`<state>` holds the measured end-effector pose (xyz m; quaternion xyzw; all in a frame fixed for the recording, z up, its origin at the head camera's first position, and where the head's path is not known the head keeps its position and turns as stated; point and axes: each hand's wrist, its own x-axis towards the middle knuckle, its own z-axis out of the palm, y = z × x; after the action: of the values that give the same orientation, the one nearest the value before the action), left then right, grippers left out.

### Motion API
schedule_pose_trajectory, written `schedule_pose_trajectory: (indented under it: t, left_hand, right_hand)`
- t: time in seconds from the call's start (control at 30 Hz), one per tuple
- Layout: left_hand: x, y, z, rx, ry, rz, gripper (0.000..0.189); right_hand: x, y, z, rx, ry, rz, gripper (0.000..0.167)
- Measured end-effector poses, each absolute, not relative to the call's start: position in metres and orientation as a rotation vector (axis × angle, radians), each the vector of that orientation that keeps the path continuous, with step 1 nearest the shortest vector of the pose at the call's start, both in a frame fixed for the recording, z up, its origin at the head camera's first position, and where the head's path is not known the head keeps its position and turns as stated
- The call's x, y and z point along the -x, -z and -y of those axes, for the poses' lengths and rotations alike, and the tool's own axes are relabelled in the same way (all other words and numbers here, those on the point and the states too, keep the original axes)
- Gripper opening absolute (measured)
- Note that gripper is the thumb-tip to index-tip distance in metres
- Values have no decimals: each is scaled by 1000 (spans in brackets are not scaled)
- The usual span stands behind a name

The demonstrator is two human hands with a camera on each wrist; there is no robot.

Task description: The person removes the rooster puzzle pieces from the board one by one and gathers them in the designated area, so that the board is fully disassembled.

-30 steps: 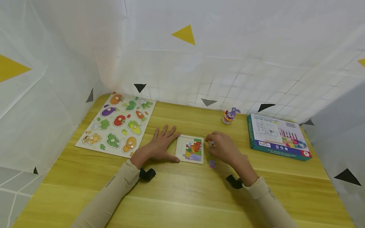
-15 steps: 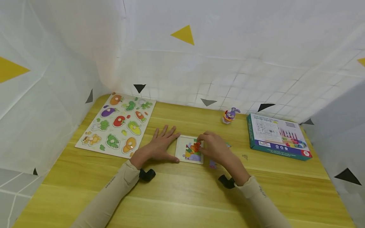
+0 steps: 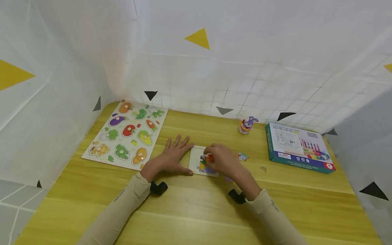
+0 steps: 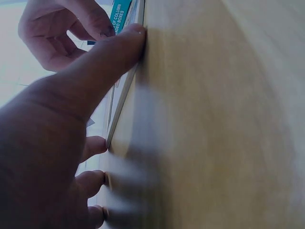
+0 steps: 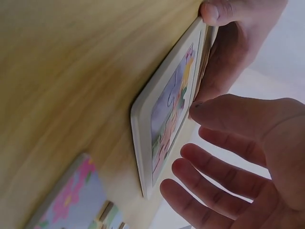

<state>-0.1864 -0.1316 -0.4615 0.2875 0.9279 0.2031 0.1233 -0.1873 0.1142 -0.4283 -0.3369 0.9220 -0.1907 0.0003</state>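
A small square jigsaw tray with a pale rim and a partly filled colourful picture lies on the wooden table. My left hand is spread flat at its left side, thumb and forefinger against the rim. Over the picture, my right hand pinches a small puzzle piece between thumb and forefinger; the fingers mostly hide it. In the right wrist view its other fingers are loosely bent above the tray's rim. A loose puzzle piece lies right of the hand, and a purple, pink-flowered piece near the tray's corner.
A vegetable knob puzzle board lies at the back left. At the back stands a purple rabbit figure. A teal and white toy box lies to the right. White sheeting hangs behind the table.
My right hand has moved left from the loose pieces onto the tray, taking a puzzle piece along. That uncovers a loose piece on the right. The left hand stays put.
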Motion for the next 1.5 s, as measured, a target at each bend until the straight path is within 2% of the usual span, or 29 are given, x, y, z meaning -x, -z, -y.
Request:
schedule_pose_trajectory:
  t: [0.23,0.57,1.2,1.5]
  left_hand:
    - [186,462,132,-846,-600,-2699,110]
    - [188,462,132,-846,-575,-2700,110]
    - [188,462,132,-862,-609,-2703,109]
    - [189,464,132,-850,-596,-2698,110]
  right_hand:
    - [185,430,-109,1061,590,-2845,29]
    - [186,431,-105,1094,560,-2846,33]
    - [185,433,-103,1066,571,-2869,28]
    - [182,432,-103,1026,580,-2874,35]
